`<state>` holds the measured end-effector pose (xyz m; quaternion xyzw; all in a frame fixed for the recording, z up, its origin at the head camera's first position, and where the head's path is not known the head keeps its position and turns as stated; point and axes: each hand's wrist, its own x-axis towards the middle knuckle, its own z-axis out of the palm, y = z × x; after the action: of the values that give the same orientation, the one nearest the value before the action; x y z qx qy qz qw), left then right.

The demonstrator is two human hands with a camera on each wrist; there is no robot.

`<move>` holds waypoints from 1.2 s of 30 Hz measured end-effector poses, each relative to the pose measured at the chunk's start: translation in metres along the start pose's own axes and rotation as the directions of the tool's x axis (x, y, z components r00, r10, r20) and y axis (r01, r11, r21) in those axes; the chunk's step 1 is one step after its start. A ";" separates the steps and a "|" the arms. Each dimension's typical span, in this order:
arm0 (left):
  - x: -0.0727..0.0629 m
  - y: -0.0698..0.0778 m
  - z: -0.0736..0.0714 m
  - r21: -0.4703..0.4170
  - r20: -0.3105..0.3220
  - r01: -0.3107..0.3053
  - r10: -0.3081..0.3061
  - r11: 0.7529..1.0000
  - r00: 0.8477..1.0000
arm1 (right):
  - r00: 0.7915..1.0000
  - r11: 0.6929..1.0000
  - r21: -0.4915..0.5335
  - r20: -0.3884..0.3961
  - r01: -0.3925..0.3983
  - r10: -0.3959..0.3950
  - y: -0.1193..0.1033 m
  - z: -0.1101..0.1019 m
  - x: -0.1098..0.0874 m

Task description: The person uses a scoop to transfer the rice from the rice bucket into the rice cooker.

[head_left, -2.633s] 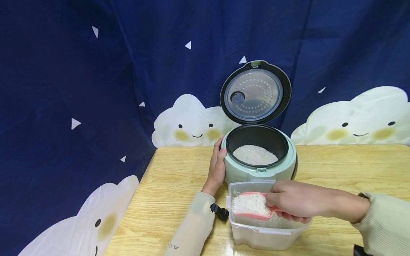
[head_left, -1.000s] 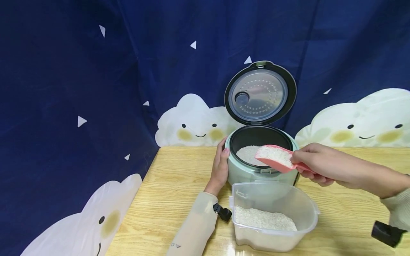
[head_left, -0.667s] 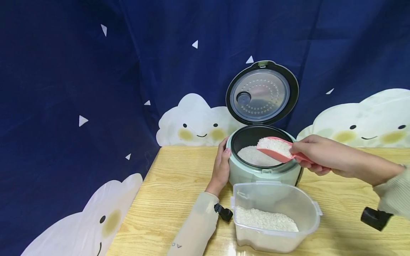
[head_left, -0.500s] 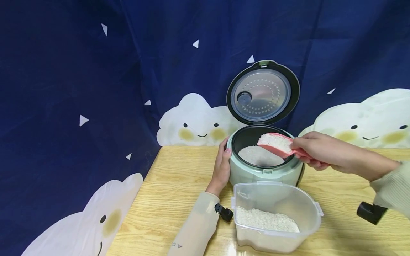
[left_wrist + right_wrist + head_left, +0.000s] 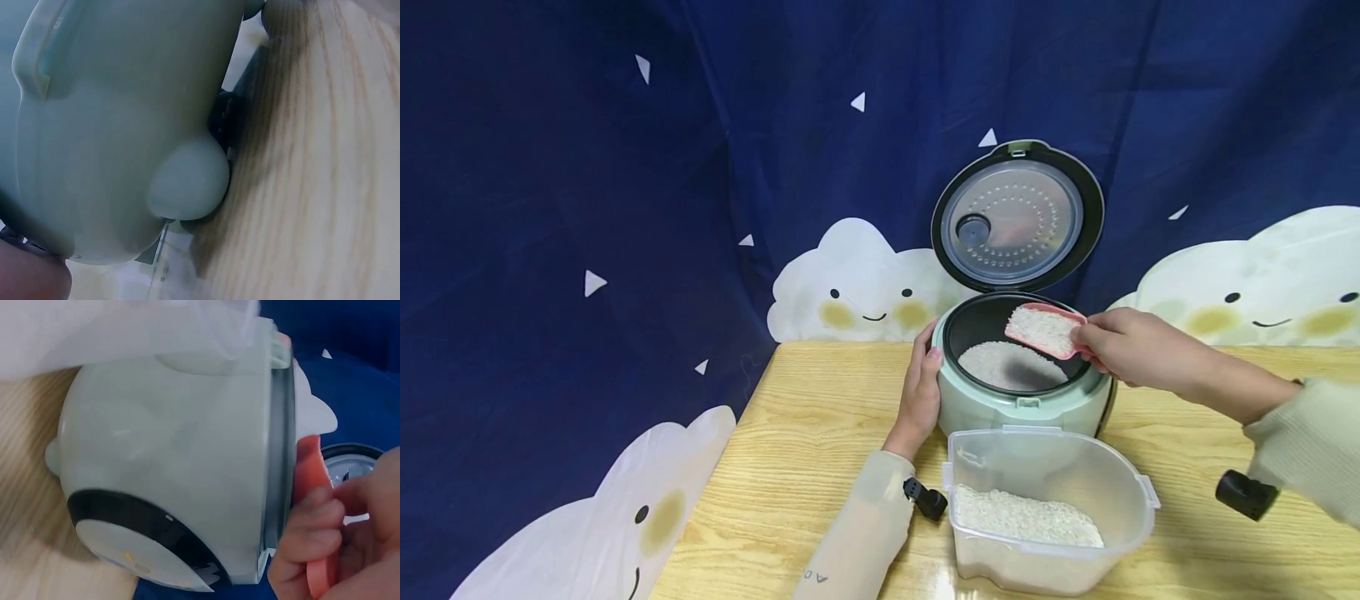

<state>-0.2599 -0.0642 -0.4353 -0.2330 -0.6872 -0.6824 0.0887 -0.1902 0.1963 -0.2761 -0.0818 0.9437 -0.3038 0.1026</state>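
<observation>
My right hand grips the handle of a pink scoop heaped with white rice. The scoop is held nearly level over the right side of the mint-green rice cooker's mouth. Inside the dark inner pot lies more white rice. My left hand rests against the cooker's left side, thumb near the rim, its other fingers partly hidden. In the left wrist view the cooker's side fills much of the picture, with a fingertip at the lower left corner.
Directly in front of the cooker stands a clear plastic container with rice in its bottom. The cooker's lid is raised upright at the back. Behind the wooden table hangs a dark blue cloth with cloud faces.
The right hand has lifted the rice-filled scoop out of the plastic container and carried it up and forward over the cooker. The left hand keeps its place on the cooker's side.
</observation>
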 end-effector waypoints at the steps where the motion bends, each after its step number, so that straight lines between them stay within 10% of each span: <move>1: 0.000 0.000 0.000 0.000 0.000 -0.002 0.002 1.000 1.000 | 0.999 0.998 -0.053 -0.035 0.017 -0.019 0.000 0.002 0.000; 15: -0.001 0.000 0.000 0.013 0.003 -0.010 0.010 1.000 1.000 | 0.941 0.926 -0.373 -0.287 0.061 -0.178 0.003 0.008 0.002; 36: -0.001 0.001 0.000 0.014 -0.013 -0.020 0.020 1.000 1.000 | 0.886 0.880 -0.468 -0.374 0.077 -0.276 0.007 0.009 0.004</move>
<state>-0.2580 -0.0644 -0.4348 -0.2350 -0.6889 -0.6782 0.1015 -0.1924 0.1955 -0.2880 -0.1219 0.9747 -0.1012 -0.1579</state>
